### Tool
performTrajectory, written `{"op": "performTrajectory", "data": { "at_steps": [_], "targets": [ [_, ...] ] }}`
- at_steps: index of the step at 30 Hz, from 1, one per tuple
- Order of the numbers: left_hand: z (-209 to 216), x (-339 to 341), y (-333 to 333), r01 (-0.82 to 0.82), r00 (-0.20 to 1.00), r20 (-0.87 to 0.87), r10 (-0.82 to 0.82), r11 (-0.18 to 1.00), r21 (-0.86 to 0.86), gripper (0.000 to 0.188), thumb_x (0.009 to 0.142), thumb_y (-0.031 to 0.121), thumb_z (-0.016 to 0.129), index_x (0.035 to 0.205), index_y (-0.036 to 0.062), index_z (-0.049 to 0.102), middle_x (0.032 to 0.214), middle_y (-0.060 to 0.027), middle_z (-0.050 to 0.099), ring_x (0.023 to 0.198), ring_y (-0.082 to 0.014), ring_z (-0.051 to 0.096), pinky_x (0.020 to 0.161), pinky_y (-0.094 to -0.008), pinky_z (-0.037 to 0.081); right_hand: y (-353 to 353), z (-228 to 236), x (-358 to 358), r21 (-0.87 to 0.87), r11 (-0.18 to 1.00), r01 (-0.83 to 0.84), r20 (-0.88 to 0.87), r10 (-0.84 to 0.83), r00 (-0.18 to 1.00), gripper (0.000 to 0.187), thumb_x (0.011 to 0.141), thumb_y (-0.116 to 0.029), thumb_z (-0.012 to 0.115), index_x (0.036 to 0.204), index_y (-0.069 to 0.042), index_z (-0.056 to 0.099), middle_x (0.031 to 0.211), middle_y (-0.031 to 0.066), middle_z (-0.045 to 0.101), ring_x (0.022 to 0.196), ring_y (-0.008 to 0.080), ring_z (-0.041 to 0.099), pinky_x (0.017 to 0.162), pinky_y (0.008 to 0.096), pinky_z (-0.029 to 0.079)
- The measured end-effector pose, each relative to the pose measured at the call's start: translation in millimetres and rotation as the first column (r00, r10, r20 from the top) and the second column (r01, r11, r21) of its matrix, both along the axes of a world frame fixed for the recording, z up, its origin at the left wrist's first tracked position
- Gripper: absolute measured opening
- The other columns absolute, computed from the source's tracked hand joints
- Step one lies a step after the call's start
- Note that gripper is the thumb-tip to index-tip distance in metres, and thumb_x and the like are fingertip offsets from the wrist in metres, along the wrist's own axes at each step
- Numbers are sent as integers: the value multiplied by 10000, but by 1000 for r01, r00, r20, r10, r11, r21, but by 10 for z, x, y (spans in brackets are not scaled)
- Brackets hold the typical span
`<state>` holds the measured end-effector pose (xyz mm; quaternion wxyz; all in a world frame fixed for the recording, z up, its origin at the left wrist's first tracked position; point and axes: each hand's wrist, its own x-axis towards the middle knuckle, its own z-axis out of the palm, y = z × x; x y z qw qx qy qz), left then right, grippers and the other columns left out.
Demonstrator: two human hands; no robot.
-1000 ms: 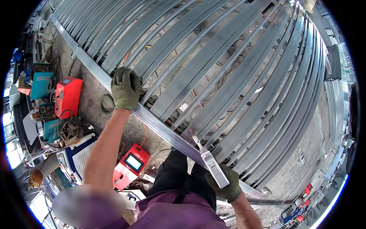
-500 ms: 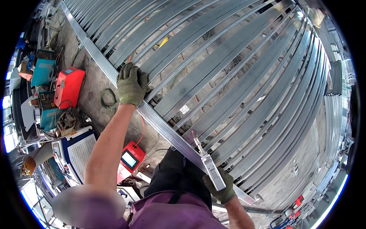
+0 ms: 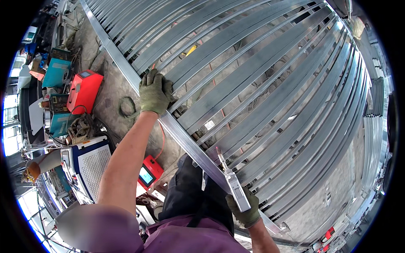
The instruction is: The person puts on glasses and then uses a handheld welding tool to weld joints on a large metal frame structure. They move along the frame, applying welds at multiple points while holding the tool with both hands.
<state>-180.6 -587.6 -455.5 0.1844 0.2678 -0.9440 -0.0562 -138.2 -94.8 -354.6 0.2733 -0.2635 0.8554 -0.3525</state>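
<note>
The gloved fingers (image 3: 148,79) of the left hand (image 3: 154,99) are bent over the long metal rail (image 3: 185,137); whether it is gripped or merely pressed cannot be told. By the right hand (image 3: 249,206), a pale handheld tool (image 3: 238,194) is firmly grasped around its lower body. Its slim nozzle (image 3: 222,162) is pointed over the bar ends near the rail, with a small pinkish glow at the tip; contact with the metal cannot be confirmed.

Beyond the hands, flat bars (image 3: 228,95) are already laid in a wide row, their near ends brought to the rail. The laying out is therefore judged to be done, and work along the rail to be under way. Which joints have been finished cannot be made out, so what is left cannot be counted.

Farther out, on the left, a red machine with a lit screen (image 3: 155,164) and a larger red machine (image 3: 85,95) are seen.
</note>
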Motion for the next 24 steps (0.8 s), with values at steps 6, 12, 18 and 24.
{"op": "performTrajectory", "data": {
  "at_steps": [6, 12, 18, 24],
  "targets": [
    [62, -10, 5, -22, 998, 58, 19, 999, 46, 323, 987, 267, 722, 1193, 21, 685, 1437, -192, 618, 1367, -420, 559, 1175, -538, 433, -29, 28, 40, 69, 998, -2, -18, 4, 1000, 394, 896, -377, 878, 1075, -72, 706, 856, 120, 735, 745, 359, 745, 628, 455, 592],
    [25, 1, -49, -7, 999, 48, 4, 998, 62, 385, 1004, 322, 677, 1243, 21, 654, 1474, -208, 589, 1407, -445, 520, 1186, -569, 400, -169, 218, 73, 78, 996, 44, -48, -40, 998, 403, 889, -379, 886, 1103, -85, 711, 885, 115, 745, 758, 355, 749, 647, 447, 600],
    [31, 38, -44, 50, 997, 44, -56, 992, 118, 502, 1008, 348, 693, 1372, 12, 615, 1512, -260, 548, 1443, -498, 481, 1195, -613, 376, -562, 538, 26, 76, 984, 160, 82, -166, 983, 337, 895, -266, 911, 1116, -81, 736, 904, 99, 772, 781, 308, 773, 664, 387, 605],
    [35, 121, -130, 137, 990, -14, -137, 971, 197, 523, 999, 353, 703, 1401, 41, 580, 1528, -264, 518, 1441, -529, 455, 1186, -637, 379, -928, 841, 86, 38, 939, 343, 325, -336, 884, 388, 931, -219, 903, 1241, -44, 750, 1055, 64, 798, 948, 164, 779, 827, 302, 617]
  ]
}}
